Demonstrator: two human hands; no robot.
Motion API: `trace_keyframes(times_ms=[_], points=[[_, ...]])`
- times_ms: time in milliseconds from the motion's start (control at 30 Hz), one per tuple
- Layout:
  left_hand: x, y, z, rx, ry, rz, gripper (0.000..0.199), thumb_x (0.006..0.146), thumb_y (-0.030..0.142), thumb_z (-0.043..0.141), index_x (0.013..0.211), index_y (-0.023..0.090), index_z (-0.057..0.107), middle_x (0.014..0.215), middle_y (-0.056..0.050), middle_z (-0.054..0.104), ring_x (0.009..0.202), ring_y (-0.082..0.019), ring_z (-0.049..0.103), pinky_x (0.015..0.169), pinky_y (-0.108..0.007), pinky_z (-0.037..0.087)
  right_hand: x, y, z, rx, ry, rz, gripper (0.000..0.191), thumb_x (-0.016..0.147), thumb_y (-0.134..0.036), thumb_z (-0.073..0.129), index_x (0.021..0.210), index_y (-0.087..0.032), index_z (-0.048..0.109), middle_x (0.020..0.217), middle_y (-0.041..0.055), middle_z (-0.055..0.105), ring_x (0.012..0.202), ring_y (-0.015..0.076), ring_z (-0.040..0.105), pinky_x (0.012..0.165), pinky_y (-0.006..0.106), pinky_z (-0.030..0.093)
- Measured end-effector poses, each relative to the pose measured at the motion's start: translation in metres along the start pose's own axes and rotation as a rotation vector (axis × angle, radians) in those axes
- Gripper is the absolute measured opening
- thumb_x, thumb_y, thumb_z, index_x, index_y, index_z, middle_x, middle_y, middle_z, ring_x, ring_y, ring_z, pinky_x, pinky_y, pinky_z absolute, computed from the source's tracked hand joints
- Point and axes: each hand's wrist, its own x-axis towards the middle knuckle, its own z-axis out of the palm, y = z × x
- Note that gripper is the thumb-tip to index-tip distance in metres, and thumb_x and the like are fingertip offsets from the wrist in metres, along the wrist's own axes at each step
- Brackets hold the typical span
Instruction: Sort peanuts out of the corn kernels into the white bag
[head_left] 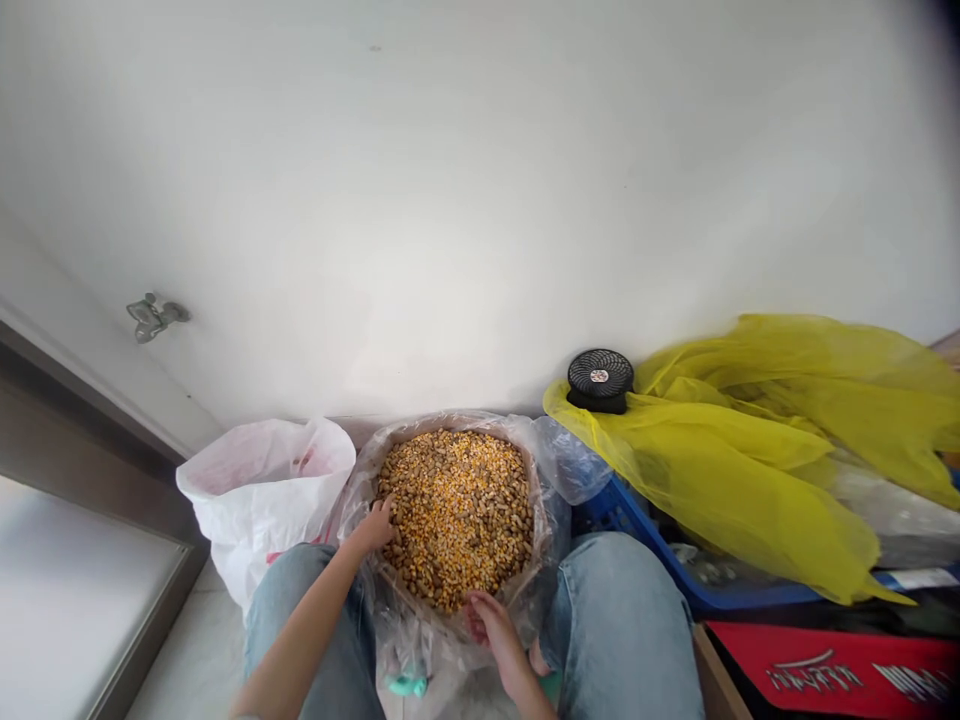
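Between my knees stands a round container lined with a clear plastic bag (457, 650), filled almost to the rim with yellow corn kernels (457, 500). Larger brown pieces, too small to name, are mixed among the corn, mostly round the edge. My left hand (373, 530) is at the left rim, its fingertips bent together and touching the brown pieces. At the near rim is my right hand (489, 618), with its fingers curled in. Whatever either hand pinches is hidden or too small to make out.
To the left stands an open white sack (262, 500). On the right, yellow netting (750, 470) drapes over a blue plastic basket (675, 575), with a small black fan (600, 380) on it. A red printed box (832, 665) lies nearer. A white wall (450, 200) rises behind.
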Motion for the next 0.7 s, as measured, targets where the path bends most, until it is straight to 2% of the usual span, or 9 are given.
trace_keyframes(times_ms=[133,200,267,333,433,500,567,633,700], points=[[0.001,-0.012,0.013,0.277,-0.1,-0.024,0.04,0.046,0.011,0.057,0.084,0.019,0.05,0.113,-0.016,0.048,0.12,-0.031,0.035,0.1,-0.046,0.019,0.002,0.004,0.0,-0.013,0.023,0.004,0.036,0.045,-0.05,0.065,0.065,-0.022,0.058,0.057,-0.0004,0.059,0.046,0.0129,0.051,0.045,0.025,0.032],[-0.003,-0.019,0.018,0.317,-0.124,-0.017,0.049,0.04,0.006,0.058,0.087,0.018,0.051,0.122,-0.018,0.041,0.124,-0.033,0.026,0.1,-0.046,0.016,0.002,0.008,-0.002,-0.015,0.037,-0.017,0.034,0.048,-0.049,0.064,0.066,-0.021,0.058,0.058,0.0001,0.059,0.047,0.0131,0.052,0.045,0.025,0.032],[-0.007,-0.026,0.021,0.303,-0.146,-0.014,0.056,0.039,0.006,0.06,0.092,0.019,0.05,0.125,-0.02,0.037,0.126,-0.035,0.02,0.1,-0.049,0.015,0.003,0.011,-0.004,-0.011,0.045,-0.034,0.033,0.05,-0.049,0.063,0.067,-0.021,0.059,0.059,0.0005,0.06,0.049,0.0136,0.053,0.045,0.025,0.033],[-0.009,-0.031,0.023,0.33,-0.192,-0.007,0.062,0.042,0.014,0.063,0.101,0.02,0.046,0.128,-0.021,0.034,0.127,-0.037,0.017,0.097,-0.053,0.018,0.004,0.015,-0.005,-0.014,0.06,-0.036,0.033,0.05,-0.049,0.063,0.068,-0.021,0.059,0.06,0.0007,0.06,0.049,0.0137,0.053,0.045,0.025,0.034],[-0.007,-0.036,0.027,0.692,-0.3,-0.014,0.084,0.044,0.028,0.066,0.12,0.019,0.031,0.135,-0.025,0.021,0.126,-0.039,0.015,0.093,-0.056,0.023,0.006,0.017,-0.005,-0.032,0.086,-0.031,0.034,0.049,-0.049,0.063,0.068,-0.021,0.058,0.059,0.0006,0.059,0.048,0.0128,0.052,0.045,0.025,0.033],[-0.004,-0.041,0.03,1.04,-0.347,-0.025,0.101,0.043,0.03,0.068,0.128,0.016,0.018,0.138,-0.027,0.01,0.126,-0.041,0.015,0.094,-0.054,0.024,0.008,0.018,-0.005,-0.041,0.09,-0.023,0.035,0.049,-0.05,0.062,0.067,-0.02,0.058,0.058,0.0002,0.057,0.046,0.0119,0.05,0.043,0.024,0.031],[-0.002,-0.046,0.034,1.303,-0.342,-0.046,0.109,0.042,0.027,0.069,0.132,0.013,0.008,0.139,-0.028,0.005,0.126,-0.041,0.016,0.094,-0.05,0.026,0.009,0.017,-0.005,-0.052,0.088,-0.015,0.035,0.049,-0.05,0.061,0.066,-0.02,0.057,0.056,-0.0003,0.056,0.045,0.0115,0.049,0.043,0.024,0.029],[0.0,-0.053,0.036,1.445,-0.307,-0.075,0.11,0.045,0.024,0.068,0.133,0.012,0.003,0.139,-0.027,0.007,0.125,-0.04,0.018,0.093,-0.046,0.029,0.009,0.017,-0.005,-0.07,0.092,-0.011,0.033,0.05,-0.049,0.061,0.066,-0.02,0.057,0.056,-0.0003,0.056,0.046,0.0116,0.049,0.043,0.024,0.03],[0.001,-0.056,0.036,1.501,-0.268,-0.1,0.106,0.047,0.025,0.068,0.133,0.01,0.007,0.138,-0.026,0.013,0.124,-0.039,0.022,0.092,-0.042,0.031,0.009,0.017,-0.006,-0.082,0.091,-0.008,0.032,0.052,-0.048,0.061,0.067,-0.02,0.057,0.058,-0.0001,0.056,0.047,0.0117,0.05,0.044,0.024,0.03]])
